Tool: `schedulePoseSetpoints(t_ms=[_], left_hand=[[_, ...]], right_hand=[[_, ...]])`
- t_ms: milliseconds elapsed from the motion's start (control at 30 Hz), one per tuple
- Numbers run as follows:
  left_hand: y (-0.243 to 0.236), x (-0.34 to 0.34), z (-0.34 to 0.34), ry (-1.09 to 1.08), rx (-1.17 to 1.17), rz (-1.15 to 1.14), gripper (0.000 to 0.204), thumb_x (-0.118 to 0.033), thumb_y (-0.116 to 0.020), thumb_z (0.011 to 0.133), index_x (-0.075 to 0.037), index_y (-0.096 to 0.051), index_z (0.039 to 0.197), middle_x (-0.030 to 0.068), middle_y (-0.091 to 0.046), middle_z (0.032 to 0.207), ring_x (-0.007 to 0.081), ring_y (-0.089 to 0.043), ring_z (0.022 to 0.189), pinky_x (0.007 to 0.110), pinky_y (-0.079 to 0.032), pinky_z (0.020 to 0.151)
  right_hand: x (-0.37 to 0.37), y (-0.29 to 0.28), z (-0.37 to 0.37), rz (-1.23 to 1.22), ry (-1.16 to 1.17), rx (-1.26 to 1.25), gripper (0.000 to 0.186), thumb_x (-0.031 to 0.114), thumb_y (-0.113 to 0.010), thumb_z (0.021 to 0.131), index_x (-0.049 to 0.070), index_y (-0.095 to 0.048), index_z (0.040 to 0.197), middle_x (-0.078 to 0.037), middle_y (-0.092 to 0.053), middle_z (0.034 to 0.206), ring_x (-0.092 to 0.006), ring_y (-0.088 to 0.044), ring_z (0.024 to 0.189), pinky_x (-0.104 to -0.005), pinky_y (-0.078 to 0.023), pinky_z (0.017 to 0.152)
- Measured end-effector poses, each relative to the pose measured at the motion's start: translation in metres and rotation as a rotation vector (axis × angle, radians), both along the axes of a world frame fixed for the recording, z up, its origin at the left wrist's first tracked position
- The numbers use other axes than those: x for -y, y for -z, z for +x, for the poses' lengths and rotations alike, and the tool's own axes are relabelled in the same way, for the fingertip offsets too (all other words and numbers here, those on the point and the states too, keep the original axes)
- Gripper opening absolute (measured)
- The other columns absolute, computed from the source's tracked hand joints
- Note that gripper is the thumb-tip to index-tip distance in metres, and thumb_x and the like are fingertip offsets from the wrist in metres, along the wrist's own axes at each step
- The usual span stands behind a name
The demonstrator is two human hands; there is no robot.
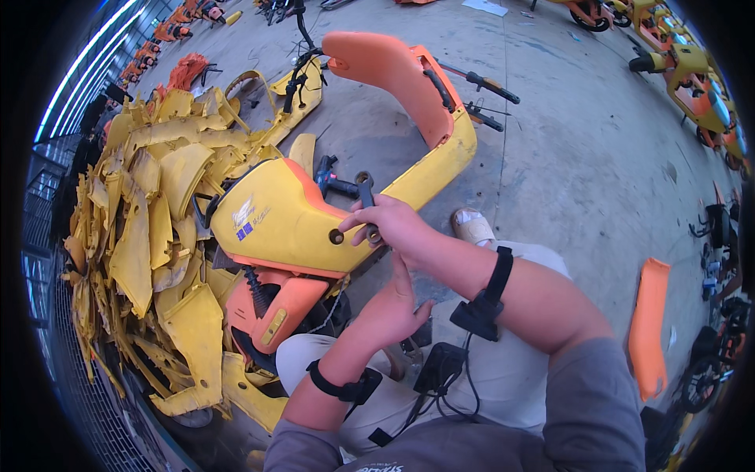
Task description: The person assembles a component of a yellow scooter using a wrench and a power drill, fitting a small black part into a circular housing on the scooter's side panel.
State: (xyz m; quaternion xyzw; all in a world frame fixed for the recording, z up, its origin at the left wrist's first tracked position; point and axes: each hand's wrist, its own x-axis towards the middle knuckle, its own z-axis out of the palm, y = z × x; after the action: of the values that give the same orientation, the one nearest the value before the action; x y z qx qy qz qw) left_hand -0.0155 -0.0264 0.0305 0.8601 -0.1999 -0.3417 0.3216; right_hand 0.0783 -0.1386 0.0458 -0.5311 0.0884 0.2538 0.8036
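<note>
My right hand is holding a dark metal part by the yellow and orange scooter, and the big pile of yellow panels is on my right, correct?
Not quite: the head view shows the pile of yellow panels on your left. Your right hand does hold the dark metal part by the scooter.

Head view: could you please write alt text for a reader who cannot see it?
A person's right hand has a dark, ring-ended metal piece in its grip, beside a yellow-and-orange scooter body; the left hand, apparently empty, is just below. A heap of yellow panels lies at left.
</note>
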Motion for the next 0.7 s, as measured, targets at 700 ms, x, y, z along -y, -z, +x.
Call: schedulePoseSetpoints(t_ms=[700], left_hand=[[-0.002,0.024,0.006,0.075,0.178,-0.085,0.065,-0.02,-0.068,0.085,0.001,-0.039,0.139,0.0298,-0.041,0.141,0.0444,-0.041,0.131,0.046,-0.037,0.108]], right_hand=[[-0.001,-0.01,-0.011,0.262,0.144,0.068,0.02,0.014,-0.057,0.092,0.005,-0.055,0.109,-0.008,-0.071,0.104,-0.0108,-0.065,0.08,-0.023,-0.041,0.066]])
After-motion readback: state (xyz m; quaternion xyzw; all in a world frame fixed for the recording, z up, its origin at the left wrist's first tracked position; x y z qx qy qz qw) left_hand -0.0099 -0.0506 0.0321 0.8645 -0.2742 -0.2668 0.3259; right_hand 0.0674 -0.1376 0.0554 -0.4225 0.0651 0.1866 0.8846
